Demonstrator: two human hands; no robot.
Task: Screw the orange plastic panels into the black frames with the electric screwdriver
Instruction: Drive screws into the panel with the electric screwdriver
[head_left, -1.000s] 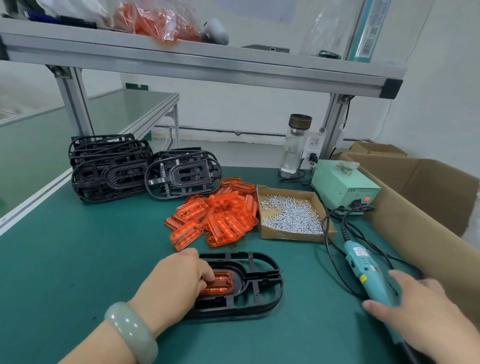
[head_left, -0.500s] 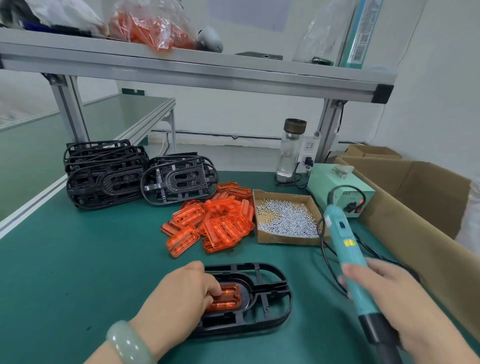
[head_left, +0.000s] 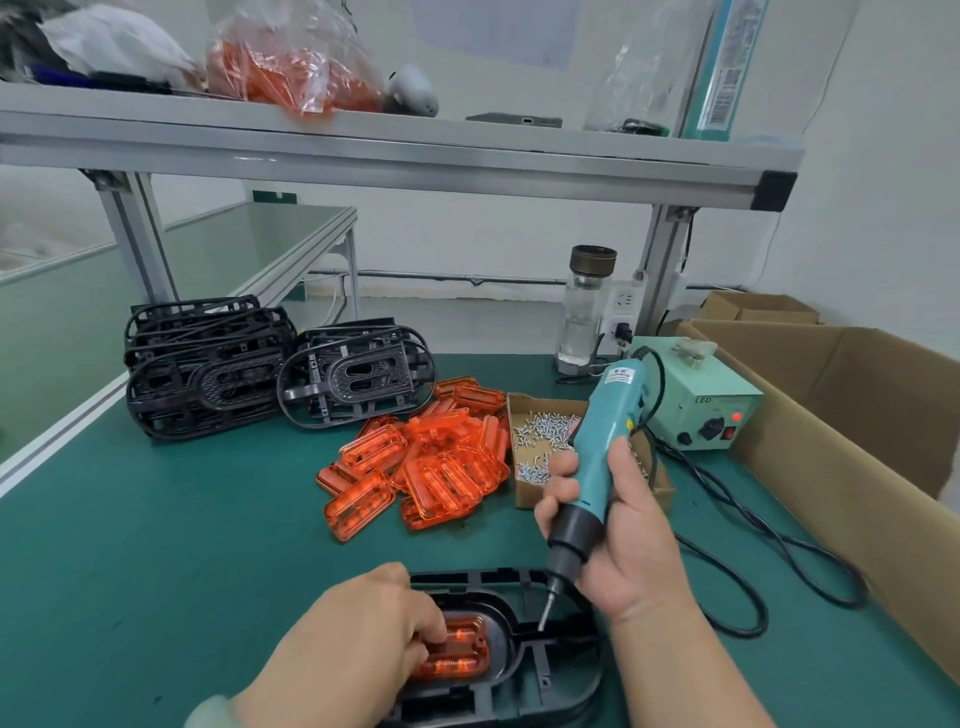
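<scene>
Where the orange panel (head_left: 457, 652) is seated: black frame (head_left: 478, 578), on the counter (head_left: 156, 519).
Left grip (head_left: 363, 639): curled onto the panel.
Right grip (head_left: 623, 535): clamped round the electric screwdriver (head_left: 605, 441), bit just beside the panel.

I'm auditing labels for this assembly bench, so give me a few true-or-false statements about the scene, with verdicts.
1. The right hand grips the electric screwdriver, its bit pointing down at the black frame. True.
2. The left hand hangs idle, touching nothing. False: it holds down the orange panel seated in the frame.
3. The loose orange panels are piled left of the screw box. True.
4. The power supply shows no light. False: a red light glows on its front.
5. Only one spare black frame is left. False: the spare black frames stand in stacks on the green mat.
</scene>
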